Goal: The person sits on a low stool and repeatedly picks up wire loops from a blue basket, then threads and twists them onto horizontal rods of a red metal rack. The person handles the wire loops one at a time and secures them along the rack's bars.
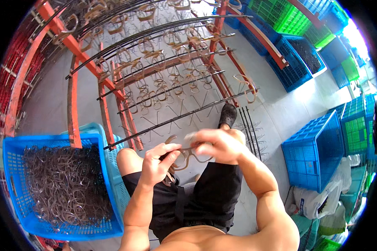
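A brownish, see-through eyeglass frame (188,158) is held above my lap, between my knees. My left hand (158,164) is closed on its left side, thumb and fingers pinching near the hinge. Over the right side of the frame is my right hand (218,144), its fingers pointing left and smeared by motion. Whether they grip the frame cannot be made out. Beyond my hands, a black rod (184,112) with bare wire hooks crosses the front of a rack. Similar eyeglass frames (155,90) hang from the rods farther back.
Orange-red posts (73,102) carry the rack. At left, a blue basket (113,196) holds a tangle of dark wire hooks. A blue crate (310,154), white bags (316,200) and green crates stand at right. Thin hooked rods (251,131) lie near my shoe (228,115).
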`<state>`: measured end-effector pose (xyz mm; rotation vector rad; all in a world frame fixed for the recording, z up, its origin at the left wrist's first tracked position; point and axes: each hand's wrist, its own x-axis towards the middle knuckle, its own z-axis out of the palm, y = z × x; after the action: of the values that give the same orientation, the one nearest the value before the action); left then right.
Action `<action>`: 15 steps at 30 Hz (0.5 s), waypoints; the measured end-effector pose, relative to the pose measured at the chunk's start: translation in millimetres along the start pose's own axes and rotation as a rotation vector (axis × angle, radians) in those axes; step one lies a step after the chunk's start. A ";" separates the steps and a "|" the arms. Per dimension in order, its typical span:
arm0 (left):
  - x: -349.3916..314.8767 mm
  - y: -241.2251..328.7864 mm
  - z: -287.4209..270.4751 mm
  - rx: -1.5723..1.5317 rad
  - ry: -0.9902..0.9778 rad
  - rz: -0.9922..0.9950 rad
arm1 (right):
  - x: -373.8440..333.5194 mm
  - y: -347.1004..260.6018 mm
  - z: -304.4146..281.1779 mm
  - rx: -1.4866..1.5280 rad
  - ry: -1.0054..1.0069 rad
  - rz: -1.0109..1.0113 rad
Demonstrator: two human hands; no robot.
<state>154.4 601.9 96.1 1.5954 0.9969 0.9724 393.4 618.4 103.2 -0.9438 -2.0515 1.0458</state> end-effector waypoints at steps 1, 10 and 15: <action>0.7 -0.4 6.3 -0.147 0.038 -0.066 | 2.3 -16.3 9.5 0.010 -0.067 0.011; -5.2 -38.6 12.9 -0.822 0.160 -0.460 | 3.0 50.0 -33.2 0.415 1.110 0.390; 6.8 -40.1 32.4 -0.945 0.137 -0.458 | 10.8 140.8 -37.4 0.398 1.422 0.459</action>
<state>180.9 605.4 51.6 0.4977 0.7553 1.0082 460.1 701.7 3.5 -1.3674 -0.4579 0.5785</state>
